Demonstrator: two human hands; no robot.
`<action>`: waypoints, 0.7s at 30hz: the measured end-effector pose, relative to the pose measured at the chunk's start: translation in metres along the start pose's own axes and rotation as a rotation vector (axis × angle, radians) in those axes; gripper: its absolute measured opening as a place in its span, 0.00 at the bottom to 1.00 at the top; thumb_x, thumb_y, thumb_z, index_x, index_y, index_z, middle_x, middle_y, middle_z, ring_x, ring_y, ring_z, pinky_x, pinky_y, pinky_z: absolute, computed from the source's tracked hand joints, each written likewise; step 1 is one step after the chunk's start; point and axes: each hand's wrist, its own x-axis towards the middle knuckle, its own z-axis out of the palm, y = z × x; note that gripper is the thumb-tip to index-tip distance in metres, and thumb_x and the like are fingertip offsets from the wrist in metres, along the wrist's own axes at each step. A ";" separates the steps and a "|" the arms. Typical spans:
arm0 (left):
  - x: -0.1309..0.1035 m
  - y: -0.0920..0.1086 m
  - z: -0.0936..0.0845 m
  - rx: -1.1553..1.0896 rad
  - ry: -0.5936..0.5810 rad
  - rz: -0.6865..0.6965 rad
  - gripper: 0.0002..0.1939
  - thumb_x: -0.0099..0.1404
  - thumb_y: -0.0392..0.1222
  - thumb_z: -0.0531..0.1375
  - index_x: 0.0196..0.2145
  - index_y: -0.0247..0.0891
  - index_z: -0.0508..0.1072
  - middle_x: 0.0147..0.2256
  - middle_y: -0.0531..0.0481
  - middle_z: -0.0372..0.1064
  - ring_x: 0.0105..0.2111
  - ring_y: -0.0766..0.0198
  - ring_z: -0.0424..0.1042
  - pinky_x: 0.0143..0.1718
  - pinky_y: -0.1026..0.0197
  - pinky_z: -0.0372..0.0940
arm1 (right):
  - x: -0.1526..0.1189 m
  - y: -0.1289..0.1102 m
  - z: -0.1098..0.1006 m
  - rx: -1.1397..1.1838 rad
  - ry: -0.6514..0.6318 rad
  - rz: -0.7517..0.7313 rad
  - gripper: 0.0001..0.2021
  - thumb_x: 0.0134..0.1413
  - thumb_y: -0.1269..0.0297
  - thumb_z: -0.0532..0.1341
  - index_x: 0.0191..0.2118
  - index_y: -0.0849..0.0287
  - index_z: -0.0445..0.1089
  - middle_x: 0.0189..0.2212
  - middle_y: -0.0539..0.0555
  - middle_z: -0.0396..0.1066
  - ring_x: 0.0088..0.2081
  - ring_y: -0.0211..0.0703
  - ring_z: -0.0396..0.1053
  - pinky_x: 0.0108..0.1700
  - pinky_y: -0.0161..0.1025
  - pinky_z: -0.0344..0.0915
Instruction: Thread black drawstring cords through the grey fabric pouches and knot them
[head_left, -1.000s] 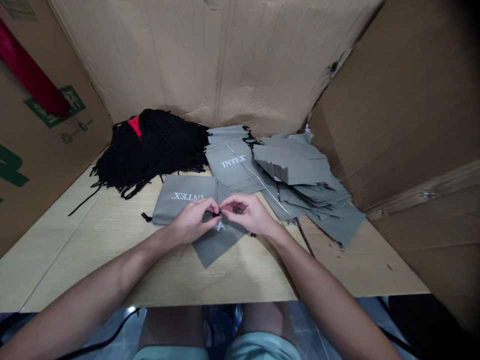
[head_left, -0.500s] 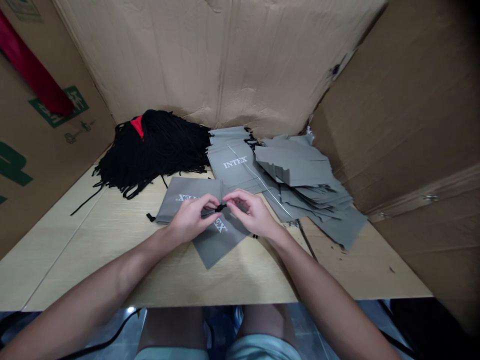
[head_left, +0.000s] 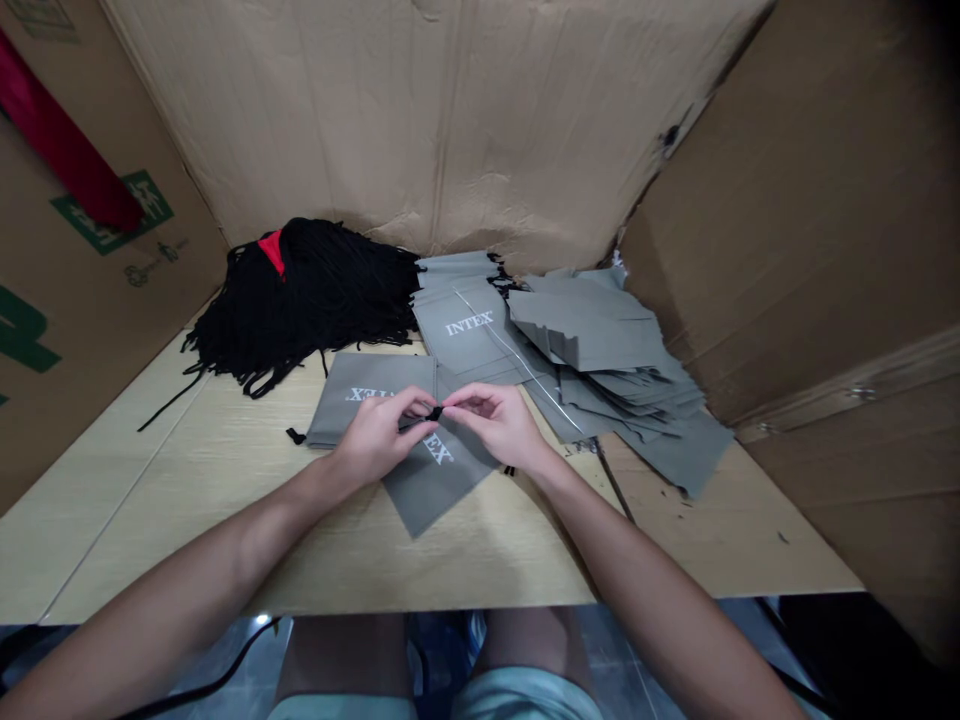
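A small black cord (head_left: 434, 413) is pinched between my two hands, over a grey pouch (head_left: 420, 497) that lies at an angle with part of its white lettering showing. My left hand (head_left: 380, 432) grips the cord from the left, thumb and forefinger nearly meeting. From the right, the fingertips of my right hand (head_left: 501, 422) are pressed together at the cord's other side. Under my left hand and beside the angled pouch lies another grey pouch (head_left: 334, 410), its lettering upside down and a black cord end at its left.
A heap of black cords (head_left: 315, 300) with a red piece lies at the back left. Grey INTEX pouches (head_left: 465, 345) and a loose pile of grey pouches (head_left: 622, 340) lie behind and to the right. Cardboard walls (head_left: 450, 120) enclose the table (head_left: 300, 560).
My right fingertips have closed together at the cord, where they were more spread before. The knot and both hands have shifted very slightly to the left in view.
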 end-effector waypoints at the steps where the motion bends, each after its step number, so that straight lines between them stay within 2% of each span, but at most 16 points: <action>1: 0.000 0.001 -0.001 0.002 -0.004 -0.008 0.09 0.62 0.42 0.63 0.40 0.40 0.71 0.34 0.51 0.78 0.35 0.62 0.78 0.38 0.63 0.71 | 0.000 -0.001 -0.001 -0.017 0.017 -0.007 0.09 0.47 0.60 0.69 0.32 0.59 0.76 0.29 0.53 0.77 0.31 0.40 0.73 0.38 0.39 0.70; 5: 0.002 0.001 -0.005 0.009 -0.012 0.000 0.09 0.62 0.41 0.63 0.40 0.40 0.71 0.34 0.51 0.78 0.34 0.62 0.77 0.37 0.63 0.69 | -0.001 -0.005 -0.004 -0.059 0.060 -0.043 0.09 0.47 0.60 0.69 0.33 0.59 0.75 0.30 0.54 0.77 0.32 0.41 0.73 0.38 0.40 0.70; 8: 0.002 0.001 -0.007 0.037 -0.026 -0.006 0.08 0.63 0.40 0.61 0.41 0.40 0.71 0.32 0.54 0.77 0.29 0.66 0.75 0.34 0.65 0.66 | -0.001 -0.007 -0.006 -0.031 0.087 -0.074 0.11 0.45 0.62 0.70 0.36 0.59 0.73 0.30 0.53 0.76 0.34 0.41 0.73 0.40 0.40 0.69; 11: 0.003 0.000 -0.007 0.052 -0.049 -0.006 0.09 0.64 0.40 0.60 0.43 0.41 0.71 0.30 0.56 0.75 0.24 0.69 0.69 0.29 0.66 0.63 | 0.000 -0.007 -0.008 0.020 0.119 -0.057 0.14 0.43 0.64 0.71 0.36 0.58 0.70 0.28 0.51 0.75 0.32 0.39 0.72 0.39 0.39 0.68; 14: 0.002 -0.002 -0.005 0.035 -0.071 0.001 0.10 0.64 0.40 0.58 0.44 0.41 0.71 0.29 0.56 0.74 0.23 0.69 0.68 0.27 0.67 0.62 | 0.000 -0.007 -0.009 0.022 0.107 -0.027 0.13 0.43 0.63 0.71 0.35 0.59 0.70 0.28 0.50 0.73 0.31 0.38 0.71 0.37 0.37 0.68; 18: 0.001 -0.004 -0.001 -0.010 -0.074 0.026 0.13 0.63 0.40 0.60 0.46 0.40 0.71 0.33 0.53 0.76 0.30 0.66 0.73 0.34 0.65 0.66 | 0.000 -0.005 -0.006 -0.005 0.032 0.003 0.11 0.46 0.60 0.69 0.34 0.59 0.71 0.29 0.51 0.73 0.32 0.38 0.71 0.39 0.38 0.68; 21: 0.000 -0.003 0.002 -0.013 -0.047 0.055 0.10 0.64 0.41 0.60 0.44 0.41 0.72 0.37 0.51 0.77 0.36 0.64 0.75 0.41 0.63 0.68 | 0.001 -0.004 -0.005 0.010 0.012 0.007 0.12 0.45 0.59 0.70 0.34 0.58 0.71 0.29 0.51 0.74 0.32 0.38 0.71 0.38 0.38 0.69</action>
